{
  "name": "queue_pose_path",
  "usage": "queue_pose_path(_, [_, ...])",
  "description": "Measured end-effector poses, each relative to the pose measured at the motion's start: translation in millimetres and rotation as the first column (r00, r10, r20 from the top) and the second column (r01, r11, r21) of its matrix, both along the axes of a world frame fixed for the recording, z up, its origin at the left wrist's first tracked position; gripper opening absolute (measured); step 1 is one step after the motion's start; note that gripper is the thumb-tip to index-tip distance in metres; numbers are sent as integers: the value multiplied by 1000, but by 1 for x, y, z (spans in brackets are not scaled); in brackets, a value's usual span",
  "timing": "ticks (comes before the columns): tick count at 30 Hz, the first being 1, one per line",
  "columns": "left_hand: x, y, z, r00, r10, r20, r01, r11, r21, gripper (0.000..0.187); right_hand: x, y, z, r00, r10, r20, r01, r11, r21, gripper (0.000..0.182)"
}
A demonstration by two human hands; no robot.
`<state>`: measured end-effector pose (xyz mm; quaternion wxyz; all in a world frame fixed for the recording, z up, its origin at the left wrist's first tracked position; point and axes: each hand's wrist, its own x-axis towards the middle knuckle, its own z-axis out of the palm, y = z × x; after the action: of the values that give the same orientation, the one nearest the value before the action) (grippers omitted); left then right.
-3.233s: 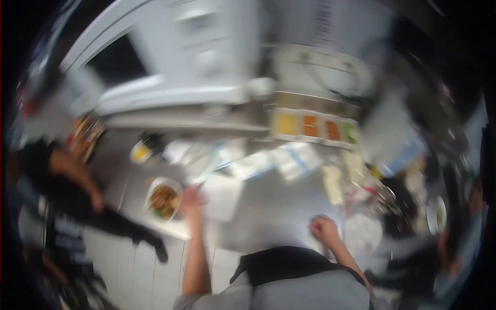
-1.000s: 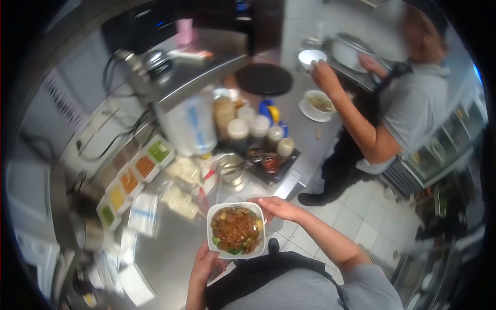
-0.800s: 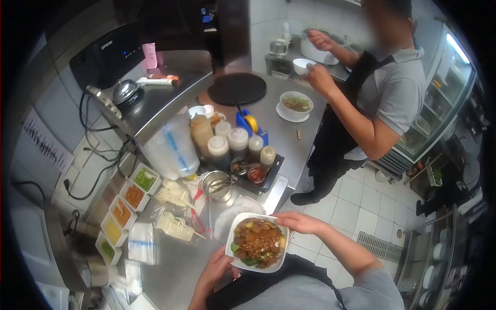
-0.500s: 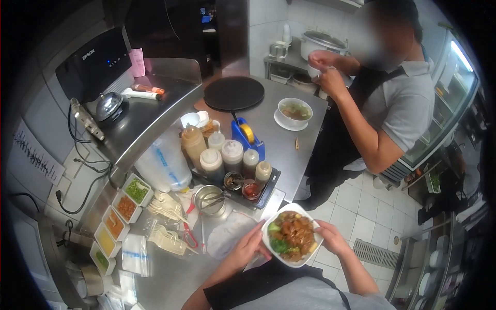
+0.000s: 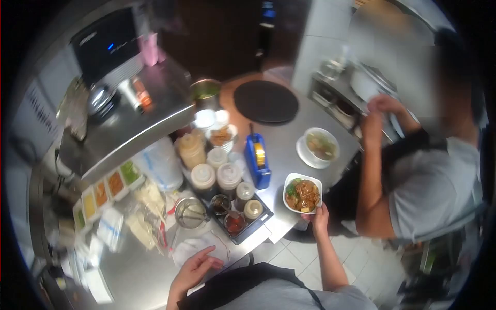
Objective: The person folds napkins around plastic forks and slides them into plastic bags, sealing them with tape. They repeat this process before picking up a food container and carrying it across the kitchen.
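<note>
My right hand (image 5: 319, 217) grips the near edge of a square white bowl (image 5: 285, 192) of brown meat with green vegetables (image 5: 302, 195). The bowl is at the right edge of the steel counter, just in front of a soup bowl (image 5: 321, 145) on a white saucer. My left hand (image 5: 196, 266) is empty, fingers apart, over the counter's near edge beside a crumpled white cloth (image 5: 191, 253). Close above that hand lie a metal pot (image 5: 191, 213) and a black tray of sauce bottles (image 5: 240, 227).
A co-worker (image 5: 434, 186) stands at the right, hands raised together. A blue tape dispenser (image 5: 257, 160) and round black tray (image 5: 266, 102) sit on the counter. Topping containers (image 5: 106, 187), plastic cutlery (image 5: 147, 206) and a printer (image 5: 106, 44) are at the left.
My left hand has let go of the meat bowl and moved left. My right hand has carried the bowl forward toward the soup bowl. The view has shifted and blurred.
</note>
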<state>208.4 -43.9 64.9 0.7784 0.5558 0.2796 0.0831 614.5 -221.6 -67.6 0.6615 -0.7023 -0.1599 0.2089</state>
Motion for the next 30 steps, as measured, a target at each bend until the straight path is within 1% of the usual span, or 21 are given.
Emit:
queue_pose_path(1, [-6,-10,2,998,62,-6,-62,998,-18,43,8,19,-6,997,-40,-71,41,999,19,37])
queue_pose_path(4, [-15,-31,8,938,203,-280,-178,978,113,43,20,71,-19,956,-135,-260,159,985,72,34])
queue_pose_path(5, [-22,-39,4,934,223,-281,-200,974,107,43,21,87,-23,931,-174,-321,213,973,92,33])
queue_pose_path(7, [-33,-53,-6,869,297,-396,-254,954,158,43,24,116,-24,924,-161,-347,208,973,104,36])
queue_pose_path(9, [-34,-65,-4,848,333,-412,-303,943,139,42,24,134,-19,897,-114,-427,244,934,263,38])
queue_pose_path(10, [-36,-71,-4,833,359,-422,-339,932,125,41,27,134,-21,885,-41,-464,212,922,323,38])
queue_pose_path(11, [-38,-76,-7,828,363,-427,-346,930,120,41,25,128,-22,884,-37,-467,206,926,316,38])
queue_pose_path(13, [-43,-84,-11,836,362,-413,-306,931,197,41,14,104,-29,887,-37,-461,164,957,240,38])
queue_pose_path(14, [-44,-87,-11,832,374,-410,-316,927,203,41,7,81,-48,890,123,-440,30,945,326,37])
queue_pose_path(16, [-44,-93,-8,848,356,-392,-261,925,276,41,-27,40,-66,960,164,-225,-106,963,249,32])
queue_pose_path(18, [-50,-104,-4,841,354,-409,-238,921,309,43,-69,4,-46,982,184,37,-186,981,48,33])
queue_pose_path(19, [-55,-111,-2,836,343,-428,-201,917,343,44,-83,-14,-51,978,208,7,-208,978,-6,32])
queue_pose_path(22, [-81,-143,5,826,380,-417,-206,891,404,46,-129,-64,-65,948,314,-44,-317,936,-150,30])
queue_pose_path(23, [-94,-157,1,835,372,-404,-194,888,416,46,-141,-80,-78,893,450,-24,-435,847,-307,31])
queue_pose_path(24, [-112,-177,-9,813,438,-383,-253,858,446,45,-151,-94,-96,801,598,-23,-563,741,-366,28])
queue_pose_path(25, [-131,-199,-21,788,500,-359,-310,826,471,43,-160,-107,-108,646,753,122,-617,609,-498,21])
queue_pose_path(26, [-152,-224,-36,784,544,-298,-372,797,476,44,-163,-120,-132,432,886,169,-662,439,-608,20])
queue_pose_path(27, [-160,-245,-29,785,548,-289,-374,791,485,44,-169,-131,-159,173,969,175,-656,246,-714,22])
queue_pose_path(28, [-168,-275,-13,723,605,-333,-432,773,465,37,-179,-141,-180,153,971,182,-663,238,-710,22])
queue_pose_path(29, [-180,-309,-3,639,668,-381,-509,739,442,33,-186,-154,-196,12,1000,-8,-584,1,-812,23])
queue_pose_path(30, [-196,-341,-15,581,750,-317,-578,654,488,23,-194,-162,-205,-134,970,-205,-449,-244,-860,25])
